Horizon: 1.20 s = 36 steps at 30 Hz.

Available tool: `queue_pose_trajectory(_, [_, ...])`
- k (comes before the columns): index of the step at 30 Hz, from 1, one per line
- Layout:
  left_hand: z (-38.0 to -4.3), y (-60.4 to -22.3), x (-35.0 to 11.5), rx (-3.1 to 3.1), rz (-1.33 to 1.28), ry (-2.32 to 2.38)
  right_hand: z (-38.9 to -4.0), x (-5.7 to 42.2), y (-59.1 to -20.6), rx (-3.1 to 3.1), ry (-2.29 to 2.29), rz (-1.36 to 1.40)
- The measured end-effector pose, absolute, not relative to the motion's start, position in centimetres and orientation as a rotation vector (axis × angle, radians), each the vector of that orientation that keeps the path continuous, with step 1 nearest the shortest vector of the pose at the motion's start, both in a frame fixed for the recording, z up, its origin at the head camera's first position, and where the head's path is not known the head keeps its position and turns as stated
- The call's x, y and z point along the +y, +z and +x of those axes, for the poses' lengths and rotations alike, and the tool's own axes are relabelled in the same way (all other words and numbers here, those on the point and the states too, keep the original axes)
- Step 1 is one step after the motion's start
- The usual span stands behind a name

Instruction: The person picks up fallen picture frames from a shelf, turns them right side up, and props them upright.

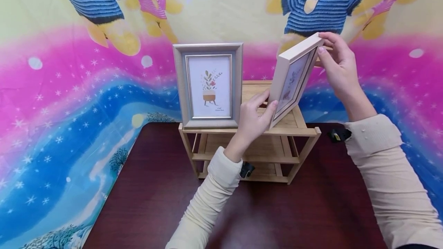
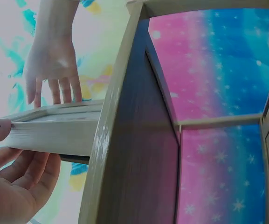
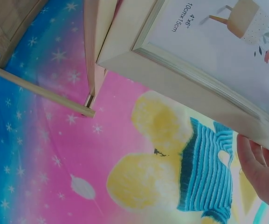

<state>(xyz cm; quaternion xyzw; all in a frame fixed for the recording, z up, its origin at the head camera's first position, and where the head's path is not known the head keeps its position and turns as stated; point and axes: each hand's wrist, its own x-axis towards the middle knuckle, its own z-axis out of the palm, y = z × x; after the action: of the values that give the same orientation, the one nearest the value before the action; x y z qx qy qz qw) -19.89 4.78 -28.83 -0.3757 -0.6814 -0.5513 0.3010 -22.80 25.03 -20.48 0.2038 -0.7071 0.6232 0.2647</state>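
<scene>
A light wooden picture frame (image 1: 281,75) is tilted above the right part of a small wooden shelf rack (image 1: 292,131); its lower edge is at the top board, though whether it rests there I cannot tell. My left hand (image 1: 255,117) grips its lower left side, thumb in front and fingers behind, as the left wrist view shows. At the upper right corner, my right hand (image 1: 340,63) holds the edge between thumb and fingers. The right wrist view shows its plant print (image 3: 239,18). A second picture frame (image 1: 209,83), grey-beige, stands upright on the rack's left half.
The rack has lower slatted tiers (image 1: 242,147) and stands on a dark red-brown table (image 1: 155,187). Behind hangs a colourful cloth (image 1: 221,7) with bears and snowflakes. Black wrist straps (image 1: 247,169) show at both sleeves.
</scene>
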Motion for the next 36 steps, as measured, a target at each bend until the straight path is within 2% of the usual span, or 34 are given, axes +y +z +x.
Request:
queue_pose_trajectory(19, [-18.8,-29.2,6.0,-1.782,-0.911,-1.330,-23.4,24.4,-20.1,-1.979,1.713,0.613])
queue_pose_trajectory(24, [-18.5,-29.1,6.4,-1.783,-0.901,-1.291,-22.9,24.5,-20.1,-2.140,1.554,0.601])
queue_pose_trajectory(36, [-18.1,-29.1,7.0,-1.775,-0.901,-1.267,-21.6,24.3,-20.2,-2.197,1.523,0.743])
